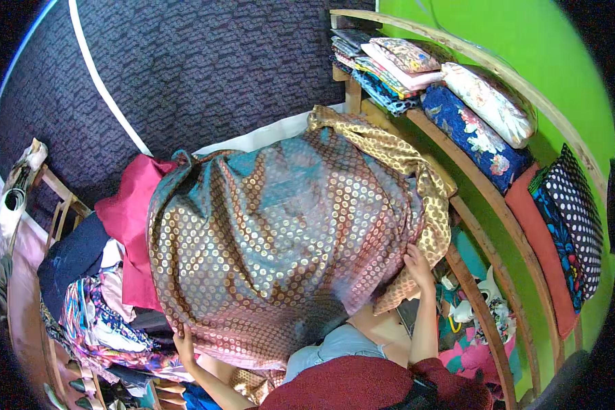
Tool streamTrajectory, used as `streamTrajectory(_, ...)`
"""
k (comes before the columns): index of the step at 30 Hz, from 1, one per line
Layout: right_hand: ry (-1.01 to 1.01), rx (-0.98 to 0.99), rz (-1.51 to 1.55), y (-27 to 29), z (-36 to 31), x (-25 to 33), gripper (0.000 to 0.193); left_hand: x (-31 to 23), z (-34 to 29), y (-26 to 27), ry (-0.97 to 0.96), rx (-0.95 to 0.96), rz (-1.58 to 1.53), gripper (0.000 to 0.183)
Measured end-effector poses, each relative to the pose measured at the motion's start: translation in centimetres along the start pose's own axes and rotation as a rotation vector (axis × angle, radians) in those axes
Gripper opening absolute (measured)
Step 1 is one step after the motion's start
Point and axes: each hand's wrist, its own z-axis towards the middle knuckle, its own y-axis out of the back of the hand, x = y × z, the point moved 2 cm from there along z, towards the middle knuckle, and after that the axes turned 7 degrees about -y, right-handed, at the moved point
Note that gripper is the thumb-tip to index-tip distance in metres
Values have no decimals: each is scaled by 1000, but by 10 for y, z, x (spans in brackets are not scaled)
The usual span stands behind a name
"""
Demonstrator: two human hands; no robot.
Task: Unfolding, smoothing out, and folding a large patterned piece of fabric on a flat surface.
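A large shiny cloth (273, 239), brown and teal with gold dots, spreads in loose folds before me. My left hand (184, 344) pinches its near left edge. On the other side, my right hand (419, 268) is closed on the cloth's right edge, close to a gold leopard-spotted cloth (435, 205). That spotted cloth runs along the far right side and is partly covered by the dotted one. Where the fingertips meet the fabric, they are partly hidden.
At left lie a magenta cloth (138, 225) and a heap of patterned clothes (106, 314). Wooden shelf rails (485, 157) curve along the green wall, bearing folded fabrics (389, 75), a blue floral bundle (475, 133) and polka-dot cloth (577, 225). Shoes (82, 385) sit low at left.
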Motion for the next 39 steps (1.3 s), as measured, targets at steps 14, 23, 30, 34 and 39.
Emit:
streamTrajectory(14,176,-794,322,97,25,10,39,10,12,-18,-118,-498,-178,41)
streamTrajectory(23,-104,-929,-270,-16,21,15,68,30,16,-21,-212,-535,-114,43)
streamTrajectory(30,48,-625,-298,-3,28,13,26,49,9,6,-60,-406,136,33)
streamTrajectory(34,137,-509,-226,41,27,2,21,32,12,4,-122,-325,-180,38)
streamTrajectory(39,328,-813,-126,105,28,35,23,-3,7,1,9,-363,-544,44)
